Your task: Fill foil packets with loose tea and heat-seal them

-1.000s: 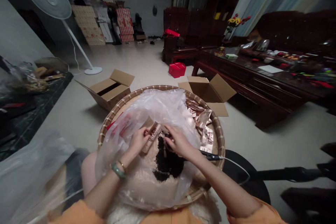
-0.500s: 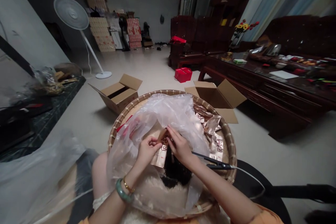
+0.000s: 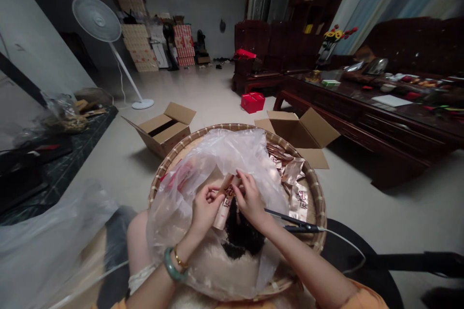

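Note:
Between my two hands is a small copper-coloured foil packet [image 3: 222, 213] with dark lettering. My left hand [image 3: 206, 206] pinches its left side, and my right hand [image 3: 249, 199] grips its upper right edge. Below them a heap of dark, loose leaf-like bits [image 3: 243, 237] lies on a large clear plastic bag [image 3: 203, 260]. The bag spreads over a round woven bamboo tray [image 3: 155, 188] on my lap. More foil packets [image 3: 299, 202] lie along the tray's right side. Close by my right forearm rests a black clamp-like tool with a white cord [image 3: 302, 227].
Open cardboard boxes stand beyond the tray, one at left [image 3: 166, 130] and one at right [image 3: 300, 133]. Past them is a red box [image 3: 253, 102]. A white standing fan [image 3: 97, 19] stands at back left, and a dark wooden table [image 3: 348, 101] lies at right.
The packet has turned slightly so that more of its lettered face shows. My right fingers have shifted a little along its top edge, and my left hand has moved slightly.

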Motion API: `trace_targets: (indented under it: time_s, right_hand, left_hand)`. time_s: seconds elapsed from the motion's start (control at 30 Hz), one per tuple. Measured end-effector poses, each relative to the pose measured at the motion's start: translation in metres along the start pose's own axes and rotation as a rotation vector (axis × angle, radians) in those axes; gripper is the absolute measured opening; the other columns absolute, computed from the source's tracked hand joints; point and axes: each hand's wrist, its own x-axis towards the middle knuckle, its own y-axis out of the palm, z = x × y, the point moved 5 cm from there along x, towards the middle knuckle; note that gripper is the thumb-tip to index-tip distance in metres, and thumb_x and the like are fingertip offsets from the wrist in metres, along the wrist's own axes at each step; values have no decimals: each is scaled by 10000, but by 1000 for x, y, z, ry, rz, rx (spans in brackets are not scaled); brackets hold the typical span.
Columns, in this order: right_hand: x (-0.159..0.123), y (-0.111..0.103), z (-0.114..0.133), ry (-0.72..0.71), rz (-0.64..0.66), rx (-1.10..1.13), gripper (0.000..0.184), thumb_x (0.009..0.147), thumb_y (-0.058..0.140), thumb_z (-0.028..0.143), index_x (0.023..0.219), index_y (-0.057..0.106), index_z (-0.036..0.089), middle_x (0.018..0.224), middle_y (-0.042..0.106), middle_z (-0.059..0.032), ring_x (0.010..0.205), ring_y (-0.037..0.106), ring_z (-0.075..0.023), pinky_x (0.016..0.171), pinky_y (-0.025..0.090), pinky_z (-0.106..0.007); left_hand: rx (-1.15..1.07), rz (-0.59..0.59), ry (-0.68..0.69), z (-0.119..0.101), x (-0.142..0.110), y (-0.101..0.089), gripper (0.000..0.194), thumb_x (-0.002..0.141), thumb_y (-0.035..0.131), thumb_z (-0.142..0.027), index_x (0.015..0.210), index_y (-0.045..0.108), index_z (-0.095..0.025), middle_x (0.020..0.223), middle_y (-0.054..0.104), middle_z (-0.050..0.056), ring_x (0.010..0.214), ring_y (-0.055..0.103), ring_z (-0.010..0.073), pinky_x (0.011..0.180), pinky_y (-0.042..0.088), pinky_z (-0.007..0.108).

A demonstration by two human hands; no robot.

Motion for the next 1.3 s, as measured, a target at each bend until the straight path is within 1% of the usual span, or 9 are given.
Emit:
trace_targets:
  time_s: [0.13,0.4,0.53,0.63,0.73,0.83,1.0,1.17,1.3]
  right_hand:
    - [-1,-1,11,-47,-33,22,413,907,442,166,1297,542,259,994,540,-104,927,589,-204,768,563,-345]
    - [-11,2,31,-327,17,-87,567,919,369,98,1451,332,290,1172,532,-130,1107,549,-217,881,528,-359]
    - [-10,1,32,-331,18,-98,423,930,385,117,1326,494,217,1133,554,-135,1071,562,-201,861,532,-326]
    - [-6,-1,35,-303,6,-212,187,918,495,230,972,666,176,1037,569,-131,955,567,-210,805,527,-341]
    - [-3,1,37,-313,22,-443,222,887,562,325,756,681,190,913,578,-115,864,520,-229,748,485,-375]
    - [4,9,32,-299,144,-439,233,907,531,290,790,712,203,794,563,-86,790,488,-204,673,446,-314]
    - [20,8,12,-29,236,-61,209,873,577,189,1009,725,249,794,602,-49,770,546,-171,690,454,-280]
    - [18,8,10,84,348,-62,238,849,578,132,961,739,265,862,699,-43,877,554,-202,800,437,-321]
    - [10,15,11,155,430,-121,157,824,589,142,841,730,206,757,680,-48,838,543,-203,747,422,-297]
  left_hand:
    - [4,-52,30,1,0,-2,292,619,685,-313,847,586,-160,595,575,-30,577,568,126,580,470,237]
    - [-95,-41,-68,7,4,-9,394,564,705,-336,873,550,-149,549,590,-33,546,592,148,565,480,253]
    - [-84,-46,-46,10,3,-11,375,586,690,-322,885,532,-161,544,576,-40,540,584,148,566,475,252]
    - [36,-71,65,7,2,-15,283,653,621,-266,904,529,-172,559,551,-47,542,562,137,574,463,243]
    - [315,-42,249,-5,4,-19,253,727,549,-190,980,552,-184,670,594,-15,621,584,145,610,458,243]
    - [627,43,396,-18,7,-18,301,773,522,-142,1070,552,-187,802,653,33,717,625,187,663,486,293]
    - [1107,-139,741,-39,-2,-18,464,805,633,-269,1245,533,-159,1269,569,177,1215,480,362,992,383,546]
    - [953,72,786,-23,-1,-15,259,916,452,-221,1078,647,-170,944,715,88,809,667,200,731,537,321]
    - [801,129,852,-24,-3,-9,249,904,441,-200,966,679,-159,913,712,90,804,662,185,737,537,302]
